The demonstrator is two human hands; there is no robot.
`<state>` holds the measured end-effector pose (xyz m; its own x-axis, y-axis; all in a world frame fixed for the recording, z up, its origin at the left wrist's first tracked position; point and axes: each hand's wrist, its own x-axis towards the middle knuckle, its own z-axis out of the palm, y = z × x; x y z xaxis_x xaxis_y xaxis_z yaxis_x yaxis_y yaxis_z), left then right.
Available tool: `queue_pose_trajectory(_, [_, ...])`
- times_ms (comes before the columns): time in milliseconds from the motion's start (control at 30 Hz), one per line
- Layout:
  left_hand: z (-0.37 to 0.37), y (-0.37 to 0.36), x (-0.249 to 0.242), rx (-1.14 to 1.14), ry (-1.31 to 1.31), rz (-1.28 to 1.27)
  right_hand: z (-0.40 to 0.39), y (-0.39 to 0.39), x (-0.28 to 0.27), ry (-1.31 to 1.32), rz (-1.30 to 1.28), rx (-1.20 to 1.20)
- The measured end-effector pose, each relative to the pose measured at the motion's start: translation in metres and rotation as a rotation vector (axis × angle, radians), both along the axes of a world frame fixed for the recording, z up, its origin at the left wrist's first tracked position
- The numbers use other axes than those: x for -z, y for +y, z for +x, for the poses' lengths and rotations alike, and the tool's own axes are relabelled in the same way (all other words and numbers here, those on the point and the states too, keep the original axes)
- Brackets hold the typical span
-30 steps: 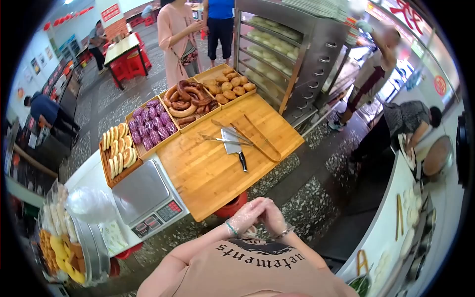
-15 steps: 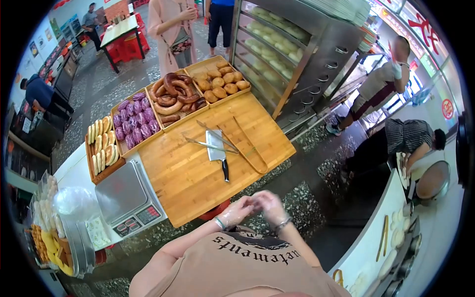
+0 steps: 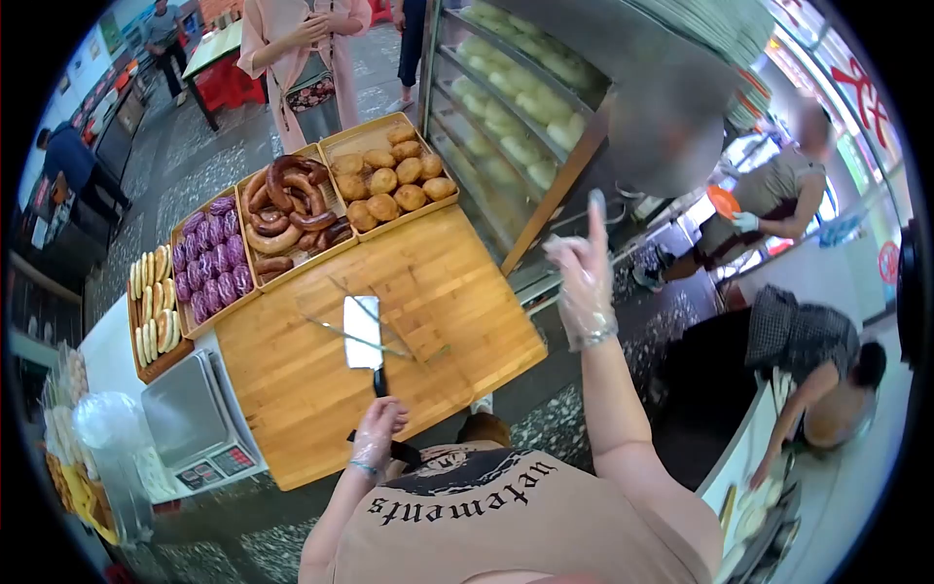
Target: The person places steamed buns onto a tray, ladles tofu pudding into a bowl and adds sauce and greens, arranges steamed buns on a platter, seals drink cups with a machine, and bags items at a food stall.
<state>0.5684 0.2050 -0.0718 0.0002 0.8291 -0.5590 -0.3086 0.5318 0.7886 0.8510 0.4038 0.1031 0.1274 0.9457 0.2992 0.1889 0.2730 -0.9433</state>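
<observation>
My right hand (image 3: pixel 584 282), in a clear plastic glove, is raised beyond the board's right edge. Its index finger points up while other fingers curl, and nothing is in it. My left hand (image 3: pixel 377 428), also gloved, is closed with curled fingers at the near edge of the wooden board (image 3: pixel 292 389), just below the black handle of a cleaver (image 3: pixel 363 331). Whether it holds anything is hidden. The cleaver lies flat on the board, with thin metal tongs (image 3: pixel 355 338) across its blade. Blurred wooden tongs (image 3: pixel 425 343) lie to their right.
Trays of fried buns (image 3: pixel 384 180), sausages (image 3: pixel 297 214), purple wrapped items (image 3: pixel 209 258) and pale flat buns (image 3: pixel 154 302) line the far edge. A scale (image 3: pixel 199 409) stands left. A steamer cabinet (image 3: pixel 525 78) is beyond. Co-workers (image 3: pixel 803 336) are at right; a person in pink (image 3: pixel 302 58) stands opposite.
My hands were together in front of me; now they are apart. The right has risen forward and points, the left has moved left near the cleaver handle. The view has shifted right.
</observation>
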Motion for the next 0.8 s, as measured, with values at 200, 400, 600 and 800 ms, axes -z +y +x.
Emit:
queue_pose_trajectory(200, [0.113,0.045,-0.014,-0.149,-0.017,0.014,-0.026,0.122,-0.056,0.02,0.038,-0.419])
queue_pose_trajectory(400, [0.155,0.064,-0.019,-0.304,-0.001,-0.052,-0.019,0.151,-0.072,0.532,0.049,-0.33])
queue_pose_trajectory(600, [0.171,0.067,-0.014,-0.423,-0.038,-0.044,-0.022,0.153,-0.064,0.587,0.087,-0.318])
queue_pose_trajectory(800, [0.157,0.074,-0.007,-0.455,-0.101,-0.006,-0.032,0.157,-0.049,0.551,-0.001,-0.396])
